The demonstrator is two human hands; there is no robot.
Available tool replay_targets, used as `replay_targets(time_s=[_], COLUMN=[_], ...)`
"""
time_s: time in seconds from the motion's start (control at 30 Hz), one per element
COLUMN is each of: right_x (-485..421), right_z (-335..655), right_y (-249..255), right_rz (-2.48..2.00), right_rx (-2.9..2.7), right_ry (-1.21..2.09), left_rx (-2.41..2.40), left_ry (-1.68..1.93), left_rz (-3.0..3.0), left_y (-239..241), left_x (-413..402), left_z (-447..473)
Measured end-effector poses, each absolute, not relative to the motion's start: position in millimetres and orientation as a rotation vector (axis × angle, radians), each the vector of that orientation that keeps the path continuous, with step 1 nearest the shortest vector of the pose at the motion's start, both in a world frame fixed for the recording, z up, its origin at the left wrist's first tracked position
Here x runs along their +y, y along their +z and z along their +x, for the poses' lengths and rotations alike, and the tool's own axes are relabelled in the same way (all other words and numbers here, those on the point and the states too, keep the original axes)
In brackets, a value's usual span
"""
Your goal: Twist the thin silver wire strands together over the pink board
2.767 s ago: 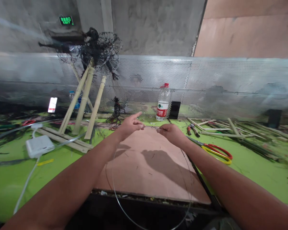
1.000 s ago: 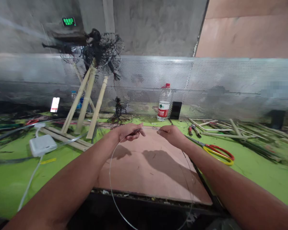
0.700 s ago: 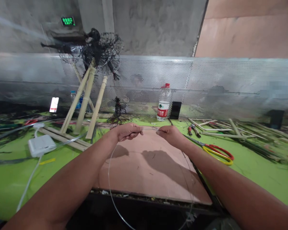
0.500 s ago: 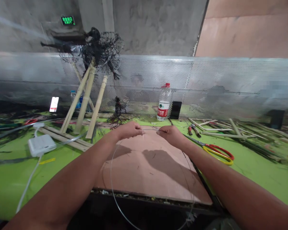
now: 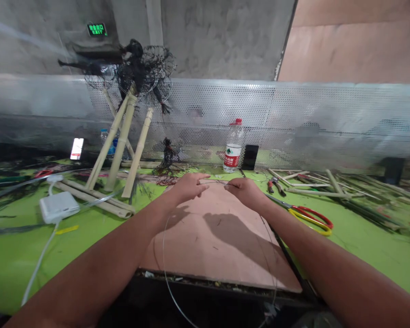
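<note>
A thin clear line (image 5: 169, 289) hangs in a wide loop below my hands, crossing the board's front edge. My right hand (image 5: 244, 191) is closed in a pinch on it above the far part of a pinkish wooden board (image 5: 205, 246). To its left, my left hand (image 5: 189, 187) has its index finger stretched out and lifted from the other fingertips. A short stretch of the line spans the gap between both hands. Whether my left fingers touch the line is hard to tell.
Scissors (image 5: 309, 219) and pliers (image 5: 276, 186) lie right of the board. Behind stand a water bottle (image 5: 233, 148) and a dark phone (image 5: 250, 157). Bamboo sticks (image 5: 123, 141) carrying black fibre rise at left, near a white adapter (image 5: 59, 207). Cut strips (image 5: 314, 193) litter the right.
My left hand has loosened from its pinch, its index finger now extended. The line's left side has shifted slightly right. My right hand has hardly moved.
</note>
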State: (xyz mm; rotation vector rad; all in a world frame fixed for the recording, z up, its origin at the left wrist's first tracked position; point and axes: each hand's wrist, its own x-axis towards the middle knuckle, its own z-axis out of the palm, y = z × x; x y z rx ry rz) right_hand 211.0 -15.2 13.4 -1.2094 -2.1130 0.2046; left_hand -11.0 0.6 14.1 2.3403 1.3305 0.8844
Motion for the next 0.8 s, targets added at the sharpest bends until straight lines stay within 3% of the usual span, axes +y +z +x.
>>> replay_targets(time_s=[0.23,0.8], right_x=[-15.5,-15.4], right_z=[211.9,213.0], right_y=[15.2,15.9], right_rz=[-1.228,-1.248], right_rx=[-2.081,-2.091], right_ry=[0.159,0.153], left_rx=[0.844,0.768], left_ry=[0.946,1.181], left_rz=[1.719,1.780], left_y=[21.4,15.8], left_x=[-0.2,10.1], left_z=[-16.7,-15.1])
